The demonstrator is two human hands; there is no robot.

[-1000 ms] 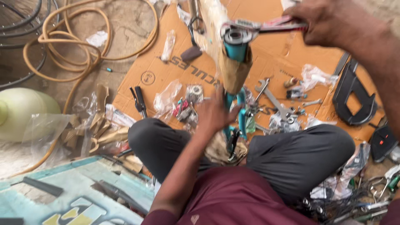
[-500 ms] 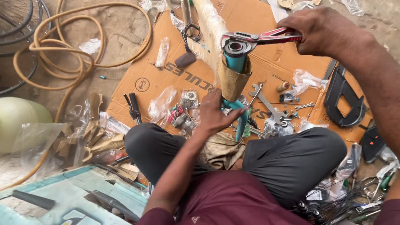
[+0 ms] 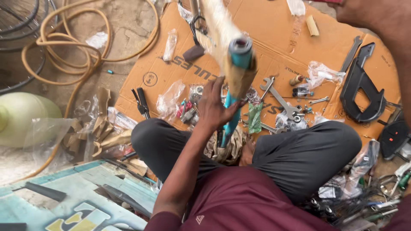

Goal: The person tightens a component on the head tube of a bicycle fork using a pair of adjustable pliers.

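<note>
I sit cross-legged with a teal bicycle frame tube [image 3: 240, 49] standing upright between my knees. Brown paper wrapping [image 3: 238, 81] covers its upper part. My left hand [image 3: 216, 107] grips the tube just below the paper. Only my right forearm [image 3: 385, 25] shows, at the top right corner; the hand itself is beyond the frame edge. A white blurred wrapped part [image 3: 214, 21] slants up behind the tube's open top end.
A flattened cardboard sheet [image 3: 265, 25] on the ground carries a spanner [image 3: 280, 100], black pliers [image 3: 141, 102], small plastic bags of parts [image 3: 169, 98] and a black chain guard [image 3: 364, 85]. A tan hose [image 3: 64, 47] coils at left, near a pale green container [image 3: 21, 117].
My right hand, which held a red-handled wrench on the tube's top, has lifted away out of view. The camera has moved closer; my left hand keeps its grip.
</note>
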